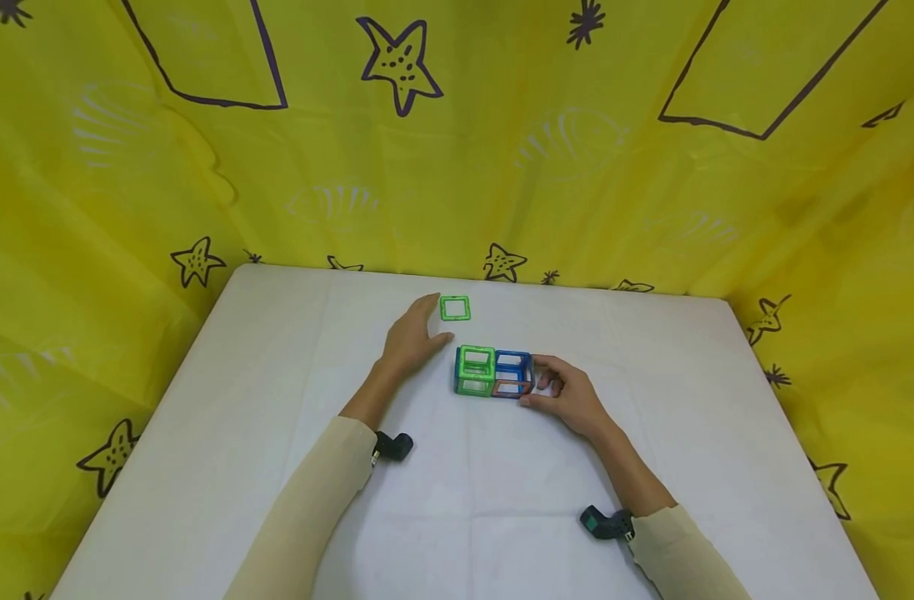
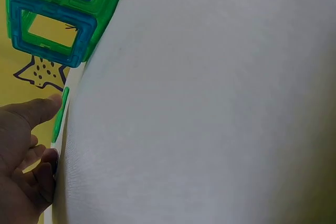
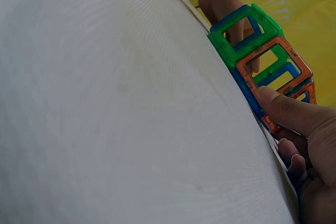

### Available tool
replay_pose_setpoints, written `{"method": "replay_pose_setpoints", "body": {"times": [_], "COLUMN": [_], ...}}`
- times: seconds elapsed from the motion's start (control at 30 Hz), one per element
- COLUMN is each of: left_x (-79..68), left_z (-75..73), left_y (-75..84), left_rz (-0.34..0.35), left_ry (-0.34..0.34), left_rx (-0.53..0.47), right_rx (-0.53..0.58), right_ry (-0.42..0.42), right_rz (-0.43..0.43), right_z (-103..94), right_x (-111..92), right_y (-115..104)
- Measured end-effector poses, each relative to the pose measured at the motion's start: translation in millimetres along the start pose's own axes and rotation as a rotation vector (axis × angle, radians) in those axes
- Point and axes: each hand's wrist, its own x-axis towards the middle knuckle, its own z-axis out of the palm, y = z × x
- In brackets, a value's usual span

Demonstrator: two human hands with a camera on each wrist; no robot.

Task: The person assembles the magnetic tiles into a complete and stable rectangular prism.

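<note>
A block of joined magnetic tiles (image 1: 495, 372), green on the left and blue with orange on the right, sits on the white table. My right hand (image 1: 571, 400) grips its right end; in the right wrist view the thumb (image 3: 269, 95) lies against an orange square tile (image 3: 302, 66), with fingers curled low beside the end. Behind the block a loose green square tile (image 1: 455, 320) lies flat. My left hand (image 1: 412, 337) is just left of that tile, thumb and fingers spread apart, holding nothing. Whether its fingertips touch the tile I cannot tell.
The white-covered table (image 1: 397, 533) runs back to a yellow curtain (image 1: 457, 192) printed with starfish and shells, which also hangs at both sides. A small black camera (image 1: 394, 446) sits at the left wrist, another black camera (image 1: 605, 522) at the right wrist.
</note>
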Motion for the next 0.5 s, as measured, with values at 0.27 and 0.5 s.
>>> {"method": "replay_pose_setpoints", "body": {"times": [0.27,0.5], "left_x": [6.5,11.5], "left_z": [-1.8,-2.4], "left_y": [3.5,4.7], "left_rz": [-0.016,0.013], "left_ry": [-0.029,-0.078], "left_rx": [0.079,0.173], "right_rx": [-0.011,-0.014], "right_ry": [0.006,0.007], "right_rz": [0.0,0.001], "right_z": [-0.1,-0.2], "right_x": [0,0], "right_y": [-1,0]}}
